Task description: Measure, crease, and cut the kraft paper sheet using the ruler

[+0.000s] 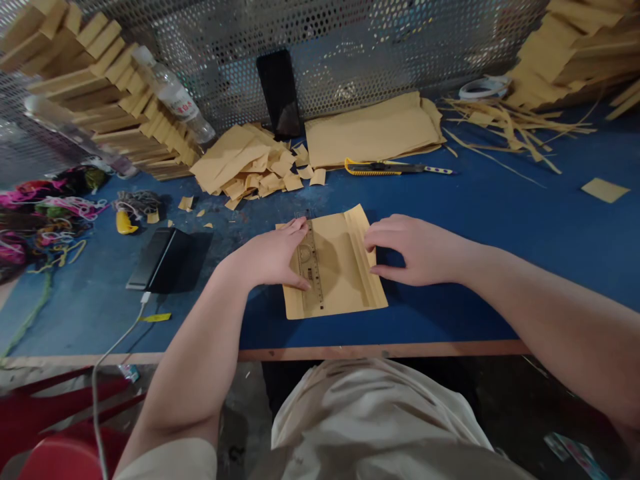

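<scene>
Kraft sheet between hands | left hand flat, pressing ruler onto it | right hand flat on its right edge

A kraft-brown paper sheet lies flat on the blue bench, close to its near edge and turned slightly askew. A narrow strip along its right side is folded over into a flap. A clear plastic ruler lies along the sheet's left part, running from far edge to near. Its printed scale shows faintly, and its far tip seems to overshoot the paper.
</scene>
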### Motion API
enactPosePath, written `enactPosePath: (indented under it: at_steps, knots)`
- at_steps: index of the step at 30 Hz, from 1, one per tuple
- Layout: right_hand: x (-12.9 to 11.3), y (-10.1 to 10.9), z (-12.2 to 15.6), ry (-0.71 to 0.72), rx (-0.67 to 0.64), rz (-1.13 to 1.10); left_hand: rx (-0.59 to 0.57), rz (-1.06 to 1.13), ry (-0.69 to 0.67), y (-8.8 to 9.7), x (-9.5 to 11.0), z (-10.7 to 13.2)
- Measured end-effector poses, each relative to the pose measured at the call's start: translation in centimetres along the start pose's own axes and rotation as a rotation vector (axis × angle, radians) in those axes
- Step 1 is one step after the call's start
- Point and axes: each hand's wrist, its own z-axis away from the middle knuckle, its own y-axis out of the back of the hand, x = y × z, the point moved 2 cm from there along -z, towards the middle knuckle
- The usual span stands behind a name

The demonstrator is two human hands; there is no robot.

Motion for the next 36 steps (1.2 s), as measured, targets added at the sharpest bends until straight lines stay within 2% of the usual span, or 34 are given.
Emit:
enactPosePath:
  at_steps: [7,12,20,24,31,36]
  knots:
    - [0.2,0.0,0.4,0.014,0.037,0.056,0.027,0.025,-0.011,-0.3,-0.2,-0.1]
    - [0.2,0.1,0.5,-0.017,0.004,0.048,0.046,0.045,-0.021,-0.4,-0.4,-0.2]
    - [0.5,0.2,0.6,-0.107,-0.038,-0.013,0.037,0.034,-0.015,-0.1,-0.2,-0.1]
    - [0.6,0.4,0.6,-0.197,-0.014,-0.034,0.06,-0.022,-0.024,0.0,0.0,-0.2]
    - [0.6,0.3,0.5,-0.239,0.005,-0.111,0.156,-0.069,-0.03,0.1,1.2,-0.5]
    - [0.5,0.0,0.0,-0.236,0.054,-0.104,0.283,-0.13,-0.09,0.4,1.7,-0.7]
